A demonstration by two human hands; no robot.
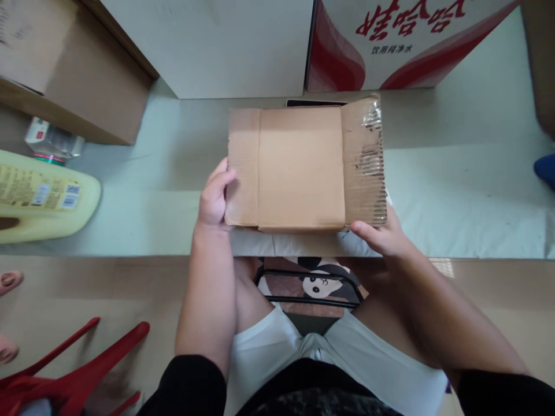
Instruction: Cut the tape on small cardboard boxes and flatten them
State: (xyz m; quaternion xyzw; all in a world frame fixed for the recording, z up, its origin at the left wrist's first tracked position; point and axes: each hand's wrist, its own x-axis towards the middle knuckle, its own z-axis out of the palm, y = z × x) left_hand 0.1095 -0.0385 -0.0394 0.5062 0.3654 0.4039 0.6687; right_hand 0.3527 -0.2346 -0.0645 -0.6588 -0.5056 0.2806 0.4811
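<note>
A small brown cardboard box (300, 167) is held between both my hands near the front edge of the table. Its left flap (243, 173) and right flap (363, 167) stick out to the sides. Torn, corrugated patches and shiny tape mark the right flap's outer edge. My left hand (214, 193) is closed on the left flap, thumb on top. At the lower right corner, my right hand (385, 231) grips the right flap, its thumb at the near edge and its other fingers hidden behind the cardboard.
The table has a pale green cover (468, 190). Along the back stand a white box (234, 46) and a red-and-white water carton (390, 52). A larger cardboard box (95, 75) and a yellow bottle (47, 196) are at left. Red stool legs (104, 358) show on the floor.
</note>
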